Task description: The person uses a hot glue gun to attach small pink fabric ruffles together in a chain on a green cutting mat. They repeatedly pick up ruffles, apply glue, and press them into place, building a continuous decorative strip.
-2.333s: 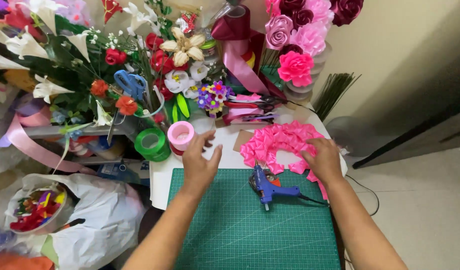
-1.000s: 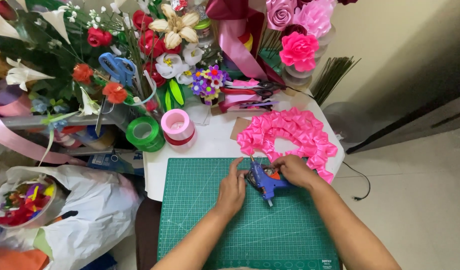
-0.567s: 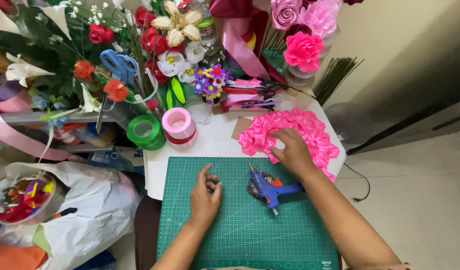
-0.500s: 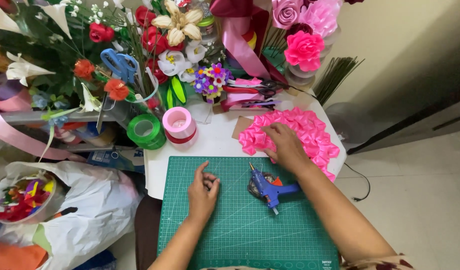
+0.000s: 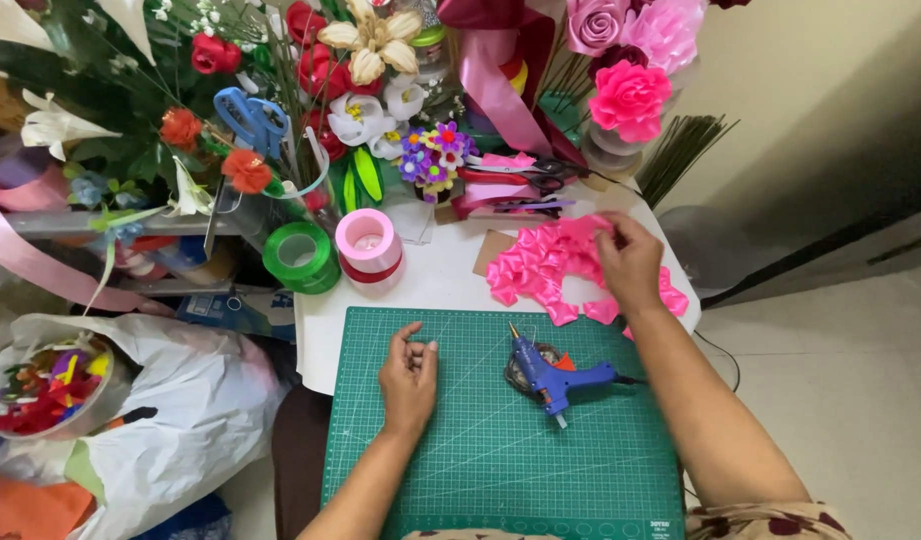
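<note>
My left hand (image 5: 409, 375) rests on the green cutting mat (image 5: 481, 450), fingers loosely curled, holding nothing I can see. Over at the back right, my right hand (image 5: 629, 262) lies on a pile of folded pink ribbon petals (image 5: 546, 265), fingers down among them; a grip cannot be made out. A blue glue gun (image 5: 553, 375) lies on the mat between my two hands, nozzle pointing away from me, with a small dark disc under it.
A pink ribbon roll (image 5: 369, 245) and a green one (image 5: 301, 257) stand at the table's back left. Artificial flowers, blue-handled scissors (image 5: 249, 118), red scissors (image 5: 511, 180) and green wire stems (image 5: 681, 155) crowd the back. A white bag (image 5: 161, 400) sits lower left.
My right hand left the glue gun and reached back onto the pink petals. My left hand drew back toward me on the mat. The glue gun now lies untouched.
</note>
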